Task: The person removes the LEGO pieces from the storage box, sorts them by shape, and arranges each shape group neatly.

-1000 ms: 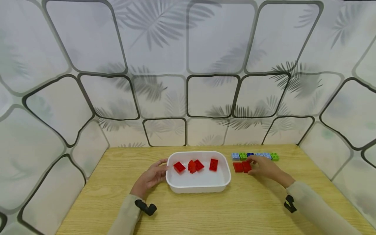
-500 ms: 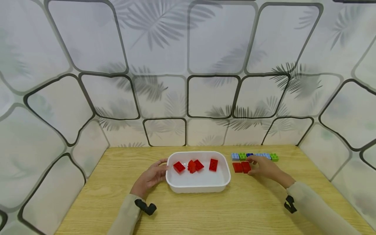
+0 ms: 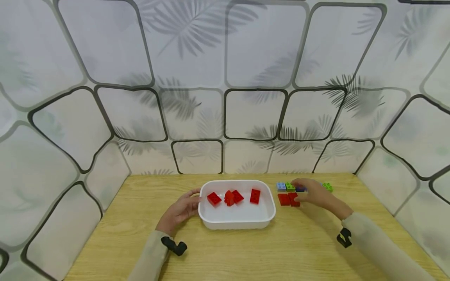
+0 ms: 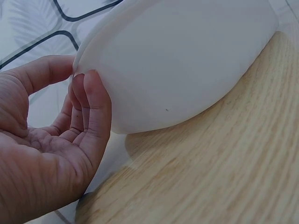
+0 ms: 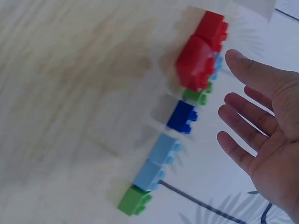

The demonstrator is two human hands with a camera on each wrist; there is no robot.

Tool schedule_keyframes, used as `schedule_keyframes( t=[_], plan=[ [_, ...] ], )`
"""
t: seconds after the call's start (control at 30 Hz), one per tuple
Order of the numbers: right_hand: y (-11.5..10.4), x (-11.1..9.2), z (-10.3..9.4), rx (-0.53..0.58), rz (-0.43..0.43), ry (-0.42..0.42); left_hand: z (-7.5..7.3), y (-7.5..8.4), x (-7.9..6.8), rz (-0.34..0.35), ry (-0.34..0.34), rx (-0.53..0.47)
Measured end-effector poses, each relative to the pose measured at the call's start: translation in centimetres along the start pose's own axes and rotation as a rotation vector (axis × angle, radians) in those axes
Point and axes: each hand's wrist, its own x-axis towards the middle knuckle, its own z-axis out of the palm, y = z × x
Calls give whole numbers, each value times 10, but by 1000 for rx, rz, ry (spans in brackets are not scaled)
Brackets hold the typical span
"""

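Note:
A white plastic box (image 3: 237, 225) stands mid-table with several red toy bricks (image 3: 255, 196) lying loose inside. At its left end my left hand (image 3: 180, 214) holds the rim. In the left wrist view the thumb and curled fingers (image 4: 96, 100) meet at the box's edge. To the right of the box two red bricks (image 3: 284, 200) sit side by side. Over the right one is my right hand (image 3: 316, 195), its fingers apart and nothing between them. In the right wrist view the thumb (image 5: 250, 70) points toward the nearer red brick (image 5: 195, 63), with a gap between.
Behind the red bricks runs a row of light blue, green and dark blue bricks (image 5: 182, 116), partly hidden by my right hand in the head view. A leaf-patterned wall covering (image 3: 253, 117) rises at the table's back edge. The wooden table (image 3: 239, 253) extends in front of the box.
My right hand has let go of the right red brick, its fingers spreading and rising slightly back over the row. My left hand and the box stay in place.

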Motion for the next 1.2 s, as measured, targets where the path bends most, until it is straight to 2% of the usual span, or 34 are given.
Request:
schedule_keyframes(
  t=[0.27,0.43,0.53,0.87,1.0,1.2],
  plan=[
    [-39,22,-14,-66,-38,36,2,1,-1,0,6,-3],
    [-65,36,-11,-89,-148,73,3,0,-1,-5,13,23],
    [-83,45,-6,-73,-201,67,3,1,-1,-9,19,34],
    [-144,72,15,-101,-290,-44,1,1,-2,2,5,28],
    [-157,82,28,-143,-350,-62,0,0,-3,11,-13,33],
    [-165,91,44,-152,-364,-116,1,1,-1,2,-3,28]
  ],
)
